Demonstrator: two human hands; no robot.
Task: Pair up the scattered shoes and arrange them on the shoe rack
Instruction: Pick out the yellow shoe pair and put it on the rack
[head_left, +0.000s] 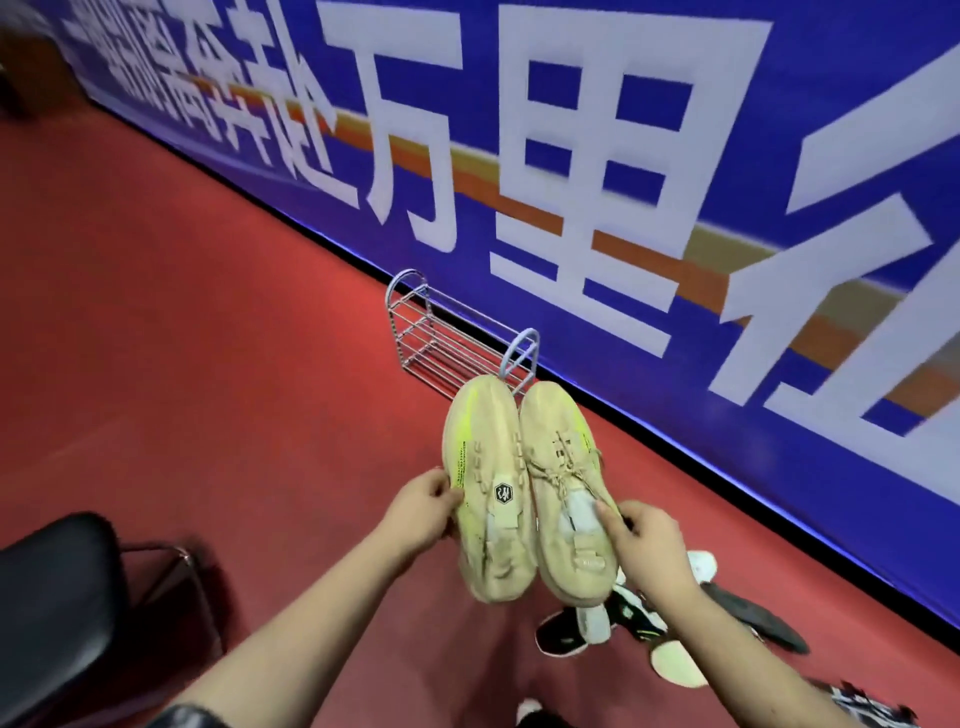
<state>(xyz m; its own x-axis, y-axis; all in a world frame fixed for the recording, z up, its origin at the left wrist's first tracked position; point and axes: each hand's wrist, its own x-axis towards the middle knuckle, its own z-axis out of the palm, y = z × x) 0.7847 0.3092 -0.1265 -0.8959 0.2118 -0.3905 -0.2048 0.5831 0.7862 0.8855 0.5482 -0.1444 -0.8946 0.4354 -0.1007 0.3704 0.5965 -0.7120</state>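
Head view, forearms extended, left grip (422, 512) pinching left shoe (483, 447), right grip (649, 545) pinching right shoe (556, 431)

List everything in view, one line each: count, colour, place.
Floor: one, red, throughout.
Printed banner: one, blue with white characters, along the far edge.
Metal wire shoe rack: one, silver-lilac, on floor against banner.
Beige-and-neon-yellow knit sneaker with badge: one, held aloft, centre.
Matching beige laced sneaker: one, held aloft, touching the first's right side.
Loose shoes: several, black-and-white, dark, pale; heaped lower right.
Padded chair: one, black, lower left.
Left hand: grips badge sneaker.
Right hand: grips laced sneaker.
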